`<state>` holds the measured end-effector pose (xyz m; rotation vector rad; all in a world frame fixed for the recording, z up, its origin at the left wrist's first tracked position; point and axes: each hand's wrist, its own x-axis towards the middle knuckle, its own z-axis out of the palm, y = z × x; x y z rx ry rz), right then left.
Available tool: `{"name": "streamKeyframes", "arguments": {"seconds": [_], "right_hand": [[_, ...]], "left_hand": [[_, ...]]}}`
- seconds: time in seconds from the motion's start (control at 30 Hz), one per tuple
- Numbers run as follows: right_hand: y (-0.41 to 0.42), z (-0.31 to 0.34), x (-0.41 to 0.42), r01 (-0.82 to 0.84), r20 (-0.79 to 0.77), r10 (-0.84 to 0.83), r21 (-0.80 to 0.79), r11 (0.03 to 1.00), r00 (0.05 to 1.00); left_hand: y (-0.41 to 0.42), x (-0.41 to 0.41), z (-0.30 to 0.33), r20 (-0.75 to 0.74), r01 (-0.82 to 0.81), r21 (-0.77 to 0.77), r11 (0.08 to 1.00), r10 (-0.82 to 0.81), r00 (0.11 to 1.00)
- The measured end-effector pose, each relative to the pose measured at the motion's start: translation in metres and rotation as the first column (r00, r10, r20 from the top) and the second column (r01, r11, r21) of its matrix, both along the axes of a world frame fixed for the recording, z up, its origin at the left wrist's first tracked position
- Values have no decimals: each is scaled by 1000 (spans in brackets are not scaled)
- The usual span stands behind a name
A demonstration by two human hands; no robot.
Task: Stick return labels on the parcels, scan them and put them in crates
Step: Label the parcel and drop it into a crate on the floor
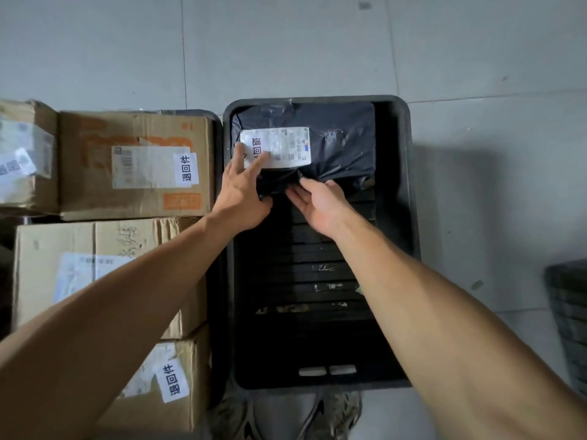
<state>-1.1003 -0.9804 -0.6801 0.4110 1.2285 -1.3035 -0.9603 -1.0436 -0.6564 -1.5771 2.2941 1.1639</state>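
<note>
While the black parcel (333, 144) lies in the crate (409, 185), both spread hands, left hand (243, 198) and right hand (320, 204), touch its near edge.

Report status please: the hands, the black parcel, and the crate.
Left hand flat on the label, fingers spread. Right hand open at the black parcel near edge. Parcel lies at far end of black crate. Nothing blocking.

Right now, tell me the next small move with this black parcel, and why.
Probably let go and draw both hands back. The black parcel already lies at the far end of the crate, its label facing up, with the left hand and right hand at its near edge.
</note>
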Motion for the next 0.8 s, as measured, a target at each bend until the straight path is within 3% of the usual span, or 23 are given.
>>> {"name": "streamKeyframes", "arguments": {"seconds": [0.1, 0.2, 0.27, 0.37, 0.47, 0.63, 0.73, 0.8], "right_hand": [[18, 28, 0, -117, -163, 137, 124, 985, 977], [63, 89, 2, -167, -269, 278, 371, 914, 922], [99, 141, 6, -226, -261, 386, 483, 846, 885], [140, 236, 13, -330, -248, 509, 521, 788, 824], [153, 342, 23, -457, -280, 666, 545, 703, 691], [145, 502, 47, -609, -493, 834, 590, 530, 249], [137, 572, 74, -651, -545, 815, 694, 308, -195], [128, 602, 101, -610, -508, 698, 782, 128, -505]], "left_hand": [[1, 3, 28, 23, -25, 61, 998, 23, 999], [17, 14, 81, 55, -32, 127, 991, 25, 998], [37, 22, 137, 82, -47, 202, 978, 31, 996], [71, 29, 245, 105, -51, 297, 953, 20, 994], [100, 37, 356, 78, 14, 319, 948, -41, 996], [132, 74, 527, 52, -12, 222, 975, 0, 999], [148, 120, 595, 91, -78, 63, 995, 72, 993], [160, 162, 627, 181, -102, -104, 989, 120, 976]]}}
